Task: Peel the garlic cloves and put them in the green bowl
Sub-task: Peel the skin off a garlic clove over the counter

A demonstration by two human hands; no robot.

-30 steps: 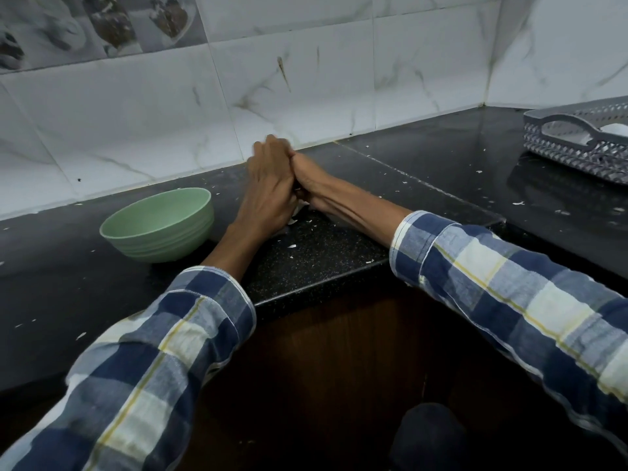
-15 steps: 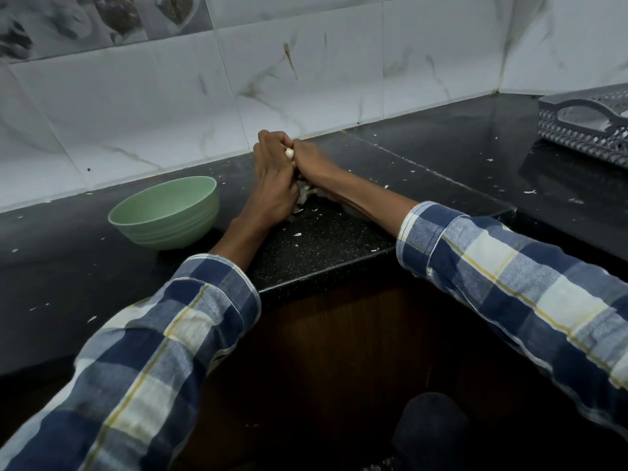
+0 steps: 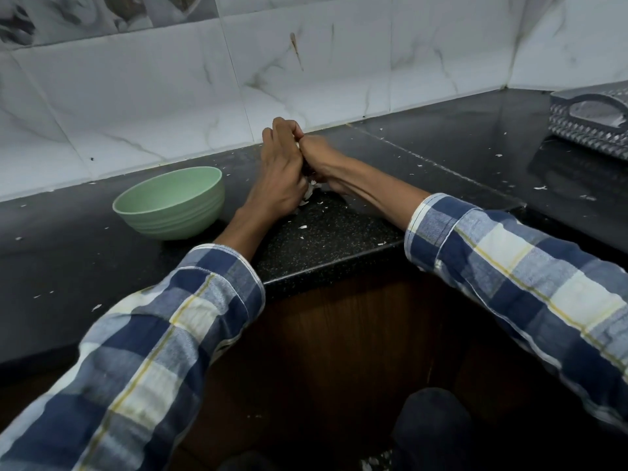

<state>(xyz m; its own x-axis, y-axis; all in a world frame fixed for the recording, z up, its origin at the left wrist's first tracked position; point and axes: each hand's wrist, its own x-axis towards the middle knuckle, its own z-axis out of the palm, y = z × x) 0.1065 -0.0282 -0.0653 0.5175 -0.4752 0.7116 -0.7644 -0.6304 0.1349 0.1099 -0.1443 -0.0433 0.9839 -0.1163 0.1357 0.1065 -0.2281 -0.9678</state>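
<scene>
From the head camera, both forearms reach forward onto a black speckled stone countertop, sleeves of a blue, white and yellow checked shirt pushed back from the wrists. The left hand and the right hand meet at about twelve o'clock from the counter's front edge, pressed close against each other near the white marble-patterned wall tiles. The fingers of both hands are curled inward, and a small pale garlic clove shows as a sliver between them, pinched where the fingertips come together; how much of it is peeled cannot be told. Beneath the hands, loose white papery garlic skins lie on the counter, with smaller flakes scattered toward five o'clock and farther right.

The round pale green ribbed bowl stands upright on the counter at roughly nine o'clock from the hands, near the left wrist but not touching it; its inside is hidden by the rim. At two o'clock, well apart at the frame's right edge, sits a grey perforated plastic basket with a handle opening.
</scene>
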